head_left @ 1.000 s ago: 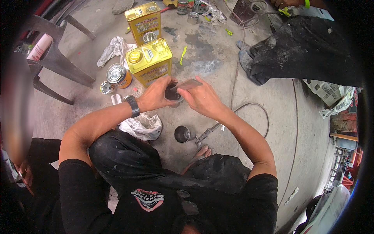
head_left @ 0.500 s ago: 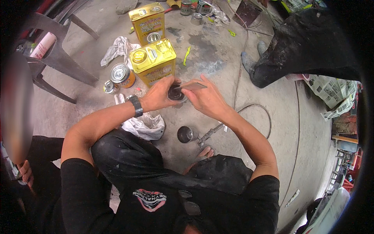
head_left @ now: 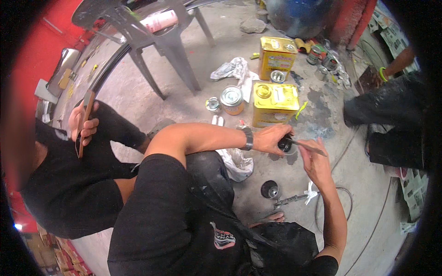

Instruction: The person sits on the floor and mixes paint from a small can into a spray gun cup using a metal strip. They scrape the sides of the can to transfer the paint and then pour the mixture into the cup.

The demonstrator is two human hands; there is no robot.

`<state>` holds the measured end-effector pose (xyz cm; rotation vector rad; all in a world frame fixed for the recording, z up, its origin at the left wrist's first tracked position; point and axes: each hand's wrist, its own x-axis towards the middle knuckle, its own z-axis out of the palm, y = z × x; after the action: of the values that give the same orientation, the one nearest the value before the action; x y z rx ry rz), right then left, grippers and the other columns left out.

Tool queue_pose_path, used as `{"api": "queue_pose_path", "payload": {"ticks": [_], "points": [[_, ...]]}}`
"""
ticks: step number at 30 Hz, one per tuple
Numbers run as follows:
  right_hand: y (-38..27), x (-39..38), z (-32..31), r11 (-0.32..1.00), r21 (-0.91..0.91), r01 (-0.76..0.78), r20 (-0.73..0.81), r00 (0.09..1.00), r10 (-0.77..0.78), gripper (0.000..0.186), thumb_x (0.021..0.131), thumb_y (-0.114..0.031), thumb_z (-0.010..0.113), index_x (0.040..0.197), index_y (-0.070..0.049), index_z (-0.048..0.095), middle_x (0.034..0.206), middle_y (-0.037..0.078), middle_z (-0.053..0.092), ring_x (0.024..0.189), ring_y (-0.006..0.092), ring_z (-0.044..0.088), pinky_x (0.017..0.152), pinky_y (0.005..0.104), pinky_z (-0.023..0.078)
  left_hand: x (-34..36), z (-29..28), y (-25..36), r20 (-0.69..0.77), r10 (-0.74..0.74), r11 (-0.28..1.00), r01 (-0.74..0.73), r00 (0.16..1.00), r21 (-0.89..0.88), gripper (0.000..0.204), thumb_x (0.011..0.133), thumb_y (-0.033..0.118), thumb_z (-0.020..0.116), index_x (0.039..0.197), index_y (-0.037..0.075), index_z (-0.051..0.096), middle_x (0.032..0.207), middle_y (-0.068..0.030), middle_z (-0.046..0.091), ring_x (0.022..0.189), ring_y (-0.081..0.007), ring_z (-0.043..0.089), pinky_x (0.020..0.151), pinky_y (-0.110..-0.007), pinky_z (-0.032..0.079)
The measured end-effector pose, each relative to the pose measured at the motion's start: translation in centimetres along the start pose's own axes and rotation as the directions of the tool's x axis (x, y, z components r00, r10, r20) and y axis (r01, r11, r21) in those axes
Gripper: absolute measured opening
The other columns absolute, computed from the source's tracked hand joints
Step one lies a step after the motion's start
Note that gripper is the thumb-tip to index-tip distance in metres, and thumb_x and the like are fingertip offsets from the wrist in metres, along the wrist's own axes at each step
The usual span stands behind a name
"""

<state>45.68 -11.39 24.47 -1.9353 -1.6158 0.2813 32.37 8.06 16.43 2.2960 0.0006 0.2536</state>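
My left hand [head_left: 270,139] is wrapped round a small clear cup [head_left: 291,151] with dark liquid, probably paint, inside. In my right hand [head_left: 315,162] is a flat stirring stick [head_left: 310,146], its lower end reaching into the cup. Both hands are just in front of a yellow rectangular thinner can [head_left: 277,97]. Below them on the floor lies a paint spray gun [head_left: 293,199] with a metal cup [head_left: 270,189] at its end. A white rag [head_left: 239,167] rests beside my left knee.
A second yellow can [head_left: 276,57], a round paint tin [head_left: 231,98] and a smaller tin [head_left: 213,105] stand beyond. A grey plastic chair [head_left: 177,60] is at far left. One person holds a phone [head_left: 85,120]; another person's leg [head_left: 386,108] is at right. An air hose [head_left: 351,207] curves nearby.
The view has swung left, bringing the neighbour's hand with the phone and more of the chair into sight. My hands stay at the cup; the stick is still in it.
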Motion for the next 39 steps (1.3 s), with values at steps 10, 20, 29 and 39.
{"api": "queue_pose_path", "payload": {"ticks": [10, 20, 29, 39], "points": [[1.1, -0.4, 1.7, 0.998, 0.051, 0.038, 0.054, 0.998, -0.041, 0.019, 0.098, -0.017, 0.062, 0.097, -0.003, 0.075, 0.110, 0.014, 0.072, 0.104, 0.0329, 0.067, 0.111, 0.0575, 0.039, -0.1, -0.1, 0.6, 0.055, -0.102, 0.994, 0.103, 0.993, -0.025, 0.073, 0.071, 0.032, 0.090, 0.126, 0.001, 0.053, 0.116, -0.0207, 0.062, 0.110, -0.0370, 0.062, 0.096, -0.044, 0.050], [0.5, 0.1, 1.3, 0.999, -0.046, 0.022, 0.108, 0.994, -0.017, 0.019, 0.098, -0.019, 0.062, 0.105, -0.005, 0.072, 0.102, 0.012, 0.073, 0.099, 0.0332, 0.069, 0.110, 0.0597, 0.039, 0.1, -0.6, 1.2, 0.088, -0.113, 0.994, 0.112, 0.990, 0.016, 0.078, 0.071, 0.035, 0.092, 0.129, 0.000, 0.054, 0.117, -0.0196, 0.061, 0.112, -0.0361, 0.061, 0.096, -0.042, 0.051], [0.5, 0.0, 1.3, 0.997, -0.075, -0.018, 0.183, 0.983, 0.031, 0.022, 0.099, -0.019, 0.061, 0.109, -0.004, 0.073, 0.107, 0.016, 0.071, 0.098, 0.0343, 0.068, 0.111, 0.0582, 0.038, -0.3, 0.1, -0.1, 0.008, 0.001, 0.999, -0.002, 1.000, 0.034, 0.074, 0.071, 0.033, 0.092, 0.124, -0.001, 0.054, 0.109, -0.0182, 0.061, 0.104, -0.0350, 0.063, 0.090, -0.042, 0.052], [0.4, -0.1, 1.1, 0.998, -0.066, -0.014, 0.117, 0.993, 0.022, 0.023, 0.099, -0.022, 0.062, 0.109, -0.005, 0.074, 0.107, 0.012, 0.072, 0.104, 0.0330, 0.068, 0.114, 0.0610, 0.034, -0.3, -0.1, 0.2, 0.031, -0.072, 0.997, 0.072, 0.997, -0.008, 0.076, 0.070, 0.030, 0.093, 0.126, 0.000, 0.053, 0.114, -0.0177, 0.061, 0.106, -0.0325, 0.064, 0.091, -0.040, 0.053]]}}
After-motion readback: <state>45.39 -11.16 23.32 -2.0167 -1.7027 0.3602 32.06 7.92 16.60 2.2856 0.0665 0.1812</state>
